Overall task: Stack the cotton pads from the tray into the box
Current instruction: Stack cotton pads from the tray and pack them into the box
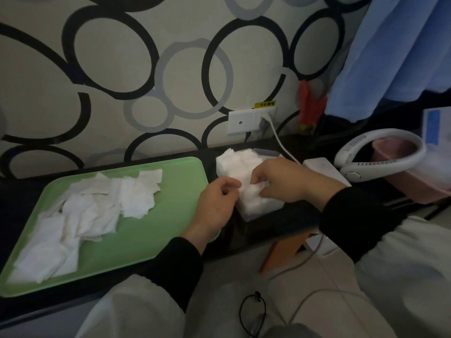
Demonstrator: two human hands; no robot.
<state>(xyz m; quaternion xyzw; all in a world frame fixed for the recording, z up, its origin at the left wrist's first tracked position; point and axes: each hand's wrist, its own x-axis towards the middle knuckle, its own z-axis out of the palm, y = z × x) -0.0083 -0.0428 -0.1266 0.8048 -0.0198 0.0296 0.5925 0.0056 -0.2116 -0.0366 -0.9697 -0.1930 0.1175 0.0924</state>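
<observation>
Curled fingertips (pixel 259 186) of the right hand (pixel 280 179) pinch the top cotton pads (pixel 236 162) stacked in the box (pixel 252 215). The left hand (pixel 216 201), fingers curled, touches the stack's edge; whether it pinches is unclear. Loose pads (pixel 97 203) litter the green tray (pixel 170 215) beside it.

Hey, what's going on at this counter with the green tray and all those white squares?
A person is packing cotton pads into the box beside the green tray. The left hand and right hand both curl their fingers on the stack of cotton pads filling the box. Many loose pads lie scattered on the tray.
</observation>
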